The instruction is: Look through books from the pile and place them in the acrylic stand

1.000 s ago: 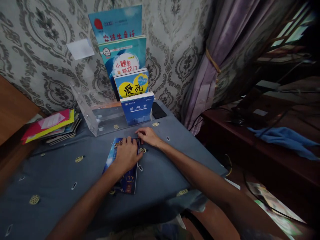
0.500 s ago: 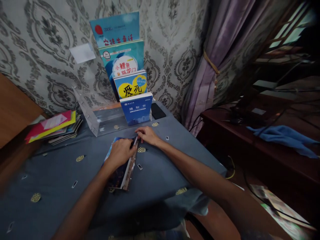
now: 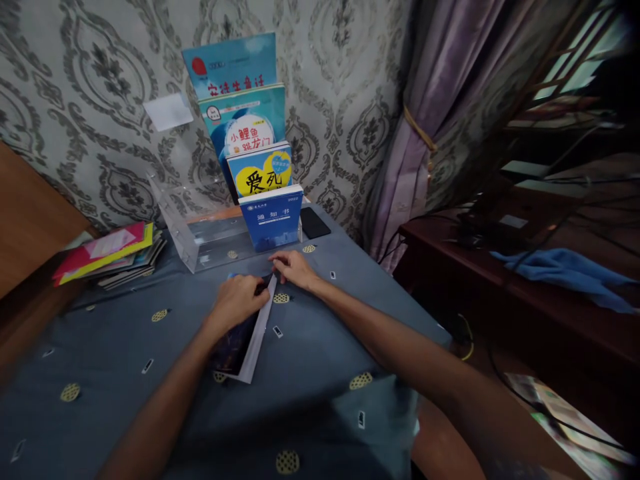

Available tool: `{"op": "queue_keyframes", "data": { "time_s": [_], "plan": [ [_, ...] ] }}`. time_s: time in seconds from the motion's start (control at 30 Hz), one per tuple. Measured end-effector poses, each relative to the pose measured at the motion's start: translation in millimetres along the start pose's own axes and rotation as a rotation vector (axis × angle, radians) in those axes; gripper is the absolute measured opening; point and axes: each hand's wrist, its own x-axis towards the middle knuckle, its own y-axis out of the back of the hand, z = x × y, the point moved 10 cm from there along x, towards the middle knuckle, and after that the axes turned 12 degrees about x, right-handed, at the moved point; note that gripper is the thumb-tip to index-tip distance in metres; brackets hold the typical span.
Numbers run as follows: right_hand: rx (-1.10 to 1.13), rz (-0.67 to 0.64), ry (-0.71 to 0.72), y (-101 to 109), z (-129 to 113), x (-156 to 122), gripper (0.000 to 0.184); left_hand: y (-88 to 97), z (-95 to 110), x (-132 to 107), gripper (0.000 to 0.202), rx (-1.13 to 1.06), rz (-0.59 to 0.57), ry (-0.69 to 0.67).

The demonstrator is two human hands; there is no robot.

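A thin dark-blue booklet (image 3: 245, 343) lies on the blue-grey tablecloth (image 3: 125, 347), its right edge tilted up so the pale underside shows. My left hand (image 3: 235, 301) grips its upper part with curled fingers. My right hand (image 3: 294, 267) pinches the booklet's top right corner. Just behind stands a clear acrylic tiered rack (image 3: 200, 227) holding several books, the front one a blue booklet (image 3: 271, 217).
A stack of magazines with a pink and yellow cover (image 3: 107, 253) lies at the left. A black phone (image 3: 314, 223) rests beside the rack. A purple curtain (image 3: 425, 113) hangs at the right, with a dark wooden bench (image 3: 525, 293) and a blue cloth (image 3: 565, 270) beyond the table edge.
The booklet lay flat under my left hand; now its right edge is lifted and turned leftward, showing the pale underside. My left hand has curled round it.
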Motion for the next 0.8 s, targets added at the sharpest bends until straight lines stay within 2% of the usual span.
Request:
{"op": "queue_keyframes", "data": {
  "time_s": [0.13,0.23,0.4,0.63,0.8],
  "plan": [
    [0.083,0.005,0.026,-1.9,-4.1,-2.4,0.026,0.4,12.0,-3.4,0.029,0.12,0.048,0.012],
    [0.097,-0.057,0.036,-10.7,-4.4,-4.0,0.025,0.7,16.5,-5.2,0.034,0.13,0.073,-0.005],
    [0.048,-0.142,0.027,-20.8,-1.2,-5.2,0.024,0.5,11.7,-4.3,0.037,0.108,0.089,-0.037],
    [0.01,-0.137,0.028,-19.5,-1.5,-6.8,0.024,-2.1,7.4,-0.2,0.032,0.09,0.11,-0.134],
    [0.004,-0.136,0.01,-18.6,-0.8,-6.8,0.026,-5.0,10.6,-14.8,0.033,0.018,0.134,-0.237]
  ]
}}
